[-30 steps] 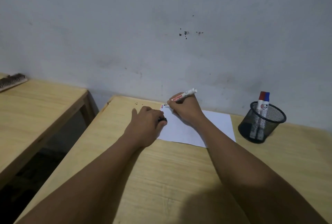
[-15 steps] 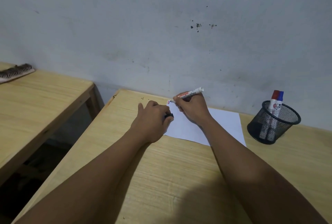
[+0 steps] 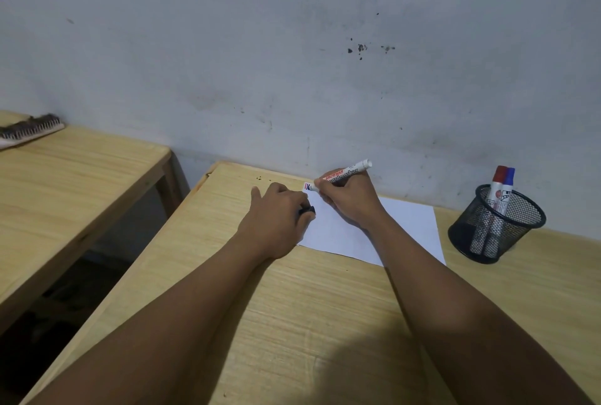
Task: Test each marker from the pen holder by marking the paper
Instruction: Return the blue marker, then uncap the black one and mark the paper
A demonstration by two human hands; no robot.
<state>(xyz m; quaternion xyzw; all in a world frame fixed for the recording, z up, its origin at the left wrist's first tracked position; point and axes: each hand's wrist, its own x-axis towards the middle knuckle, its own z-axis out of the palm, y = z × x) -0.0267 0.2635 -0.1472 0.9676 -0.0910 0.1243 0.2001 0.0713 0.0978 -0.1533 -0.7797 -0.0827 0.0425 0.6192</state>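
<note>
A white sheet of paper [image 3: 406, 229] lies on the wooden table [image 3: 292, 323] near the wall. My right hand [image 3: 349, 199] grips a white marker [image 3: 344, 174], tip down on the paper's far left corner beside small red and blue marks. My left hand [image 3: 276, 219] rests on the paper's left edge, fingers curled around a black marker cap [image 3: 307, 210]. At the right stands a black mesh pen holder [image 3: 496, 229] with a red-capped marker [image 3: 497, 190] and a blue-capped marker [image 3: 508, 191] upright inside.
A second wooden table [image 3: 74, 183] stands to the left, across a dark gap, with a brush [image 3: 31, 128] at its far end. A grey wall runs directly behind both tables.
The camera view has shifted slightly. My right hand keeps the marker tip at the paper's far left corner, moving only a little. My left hand stays put with the cap.
</note>
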